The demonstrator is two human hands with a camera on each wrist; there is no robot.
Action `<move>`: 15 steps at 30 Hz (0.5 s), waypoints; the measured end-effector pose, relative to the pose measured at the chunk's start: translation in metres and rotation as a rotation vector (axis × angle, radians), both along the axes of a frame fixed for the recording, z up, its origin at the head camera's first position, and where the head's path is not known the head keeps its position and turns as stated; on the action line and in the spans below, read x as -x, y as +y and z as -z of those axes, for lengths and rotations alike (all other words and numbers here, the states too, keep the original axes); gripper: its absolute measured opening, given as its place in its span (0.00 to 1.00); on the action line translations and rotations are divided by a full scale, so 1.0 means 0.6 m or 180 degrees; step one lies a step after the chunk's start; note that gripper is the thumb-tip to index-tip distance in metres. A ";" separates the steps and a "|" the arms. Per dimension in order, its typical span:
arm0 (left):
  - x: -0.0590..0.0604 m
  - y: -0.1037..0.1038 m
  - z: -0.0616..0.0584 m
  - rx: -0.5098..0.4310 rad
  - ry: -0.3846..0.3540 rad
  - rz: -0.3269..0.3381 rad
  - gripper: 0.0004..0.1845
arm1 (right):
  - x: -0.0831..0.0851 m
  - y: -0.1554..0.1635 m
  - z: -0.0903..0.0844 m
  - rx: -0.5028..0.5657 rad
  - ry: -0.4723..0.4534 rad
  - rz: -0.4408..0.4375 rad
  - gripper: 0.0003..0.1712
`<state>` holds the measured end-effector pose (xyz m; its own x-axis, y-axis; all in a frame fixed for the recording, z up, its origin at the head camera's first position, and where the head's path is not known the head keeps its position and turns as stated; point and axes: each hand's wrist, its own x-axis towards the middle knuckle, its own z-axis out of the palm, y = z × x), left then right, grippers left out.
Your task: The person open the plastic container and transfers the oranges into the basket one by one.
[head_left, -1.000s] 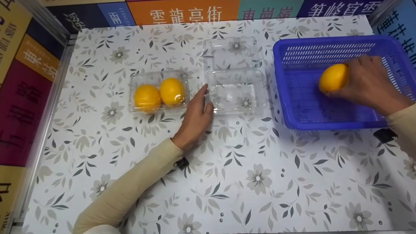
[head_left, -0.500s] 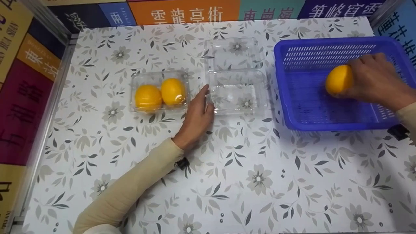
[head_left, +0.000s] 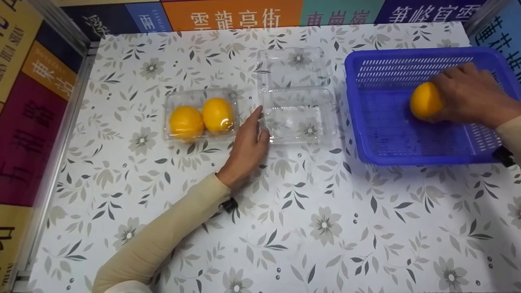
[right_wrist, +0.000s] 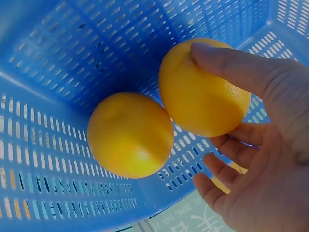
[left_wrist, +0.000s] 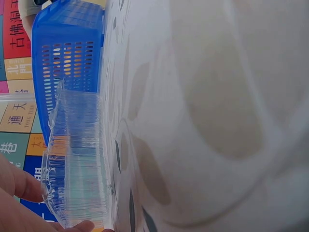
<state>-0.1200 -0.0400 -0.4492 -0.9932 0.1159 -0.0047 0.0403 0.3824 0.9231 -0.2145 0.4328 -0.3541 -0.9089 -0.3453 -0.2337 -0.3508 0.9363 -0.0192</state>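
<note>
Right hand (head_left: 472, 95) grip curled round orange (head_left: 425, 101), shifted slightly right inside basket (head_left: 366, 134); left hand (head_left: 248, 146) unmoved, open.

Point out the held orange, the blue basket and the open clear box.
held orange (head_left: 424, 101), head view, its bare left side.
blue basket (head_left: 358, 122), head view, its left wall.
open clear box (head_left: 299, 116), head view, the floor of its lower half.

Left hand (head_left: 247, 144) lies flat, fingers straight, sleeved forearm stretched behind it. Right hand (head_left: 472, 95) reaches forward, grip curled, thumb on top.
</note>
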 end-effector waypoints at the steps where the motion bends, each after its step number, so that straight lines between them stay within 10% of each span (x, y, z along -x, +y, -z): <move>1: 0.000 0.001 0.000 0.0008 -0.0003 -0.0002 0.35 | 0.002 0.001 0.001 -0.0003 -0.0015 -0.0023 0.47; 15: -0.003 -0.001 -0.003 0.0050 -0.0021 0.0015 0.35 | 0.030 0.001 0.009 -0.0062 -0.0058 -0.0306 0.44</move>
<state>-0.1182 -0.0403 -0.4473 -0.9926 0.1205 -0.0133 0.0359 0.3967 0.9172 -0.2322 0.4332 -0.3596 -0.8674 -0.4259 -0.2574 -0.4387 0.8986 -0.0085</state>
